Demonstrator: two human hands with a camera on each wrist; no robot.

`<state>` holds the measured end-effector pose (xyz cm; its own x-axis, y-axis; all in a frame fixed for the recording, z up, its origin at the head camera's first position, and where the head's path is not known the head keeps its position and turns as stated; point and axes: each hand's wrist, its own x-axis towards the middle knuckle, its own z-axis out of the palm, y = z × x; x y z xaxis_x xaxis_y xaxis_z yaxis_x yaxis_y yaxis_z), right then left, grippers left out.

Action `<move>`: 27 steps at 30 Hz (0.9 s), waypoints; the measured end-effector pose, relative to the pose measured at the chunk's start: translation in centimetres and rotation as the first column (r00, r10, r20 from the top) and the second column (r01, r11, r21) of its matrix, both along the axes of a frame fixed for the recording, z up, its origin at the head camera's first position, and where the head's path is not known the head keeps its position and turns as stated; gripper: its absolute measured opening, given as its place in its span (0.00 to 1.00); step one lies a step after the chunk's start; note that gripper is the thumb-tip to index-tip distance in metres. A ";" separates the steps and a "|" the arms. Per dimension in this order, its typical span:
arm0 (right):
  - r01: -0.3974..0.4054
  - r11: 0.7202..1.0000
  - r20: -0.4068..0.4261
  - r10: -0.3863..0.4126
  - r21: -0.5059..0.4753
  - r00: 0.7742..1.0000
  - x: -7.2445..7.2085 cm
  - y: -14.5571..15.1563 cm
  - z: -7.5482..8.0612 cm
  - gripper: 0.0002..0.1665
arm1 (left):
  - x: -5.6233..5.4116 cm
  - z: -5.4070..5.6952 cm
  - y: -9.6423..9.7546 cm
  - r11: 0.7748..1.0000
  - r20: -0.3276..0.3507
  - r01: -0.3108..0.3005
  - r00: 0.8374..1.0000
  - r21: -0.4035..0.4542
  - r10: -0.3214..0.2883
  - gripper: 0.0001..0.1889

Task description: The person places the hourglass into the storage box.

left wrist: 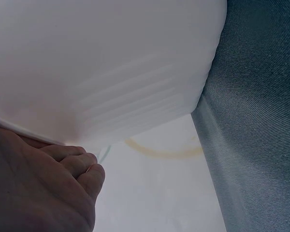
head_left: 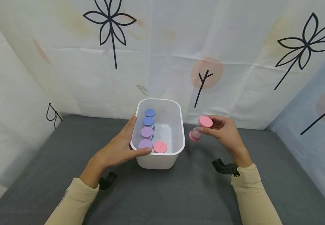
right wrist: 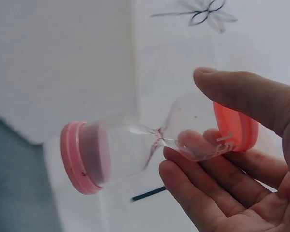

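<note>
My right hand (head_left: 226,132) holds a pink-capped sand timer (right wrist: 130,145) by its upper end, between thumb and fingers. It hangs tilted just right of a white plastic bin (head_left: 182,137). In the right wrist view its pinkish sand lies at the far cap, and printed digits show on the glass near the fingers. My left hand (head_left: 117,146) grips the bin at its near left corner, thumb over the front rim, fingers along the outer left wall (left wrist: 125,82). Inside stand blue-capped timers (head_left: 148,121), purple-capped timers (head_left: 146,132) and one pink-capped timer (head_left: 160,147).
The bin stands on a dark grey cloth-covered table (head_left: 162,193). A pale fabric backdrop (head_left: 168,75) with printed flowers and trees rises close behind it and along both sides. Black straps (head_left: 225,167) sit at both wrists.
</note>
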<state>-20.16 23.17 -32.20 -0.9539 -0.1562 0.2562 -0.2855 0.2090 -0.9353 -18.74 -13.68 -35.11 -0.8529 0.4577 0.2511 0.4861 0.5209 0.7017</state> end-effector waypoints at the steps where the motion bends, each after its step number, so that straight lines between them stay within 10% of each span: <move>1: 0.007 1.000 -0.016 -0.007 -0.025 1.000 0.3 -0.1 0.4 0.27 | 0.0 0.0 0.0 1.000 -0.001 0.002 1.000 0.003 -0.002 0.63; 14: -0.097 0.940 -0.313 -0.010 -0.327 0.950 3.1 -2.3 3.8 0.27 | 0.1 0.0 0.0 1.000 -0.011 0.003 1.000 0.002 -0.003 0.63; 27: -0.167 0.959 -0.235 0.112 -0.230 0.966 2.8 -5.7 4.4 0.27 | -0.2 0.0 0.1 0.999 -0.049 0.024 0.999 0.023 -0.022 0.62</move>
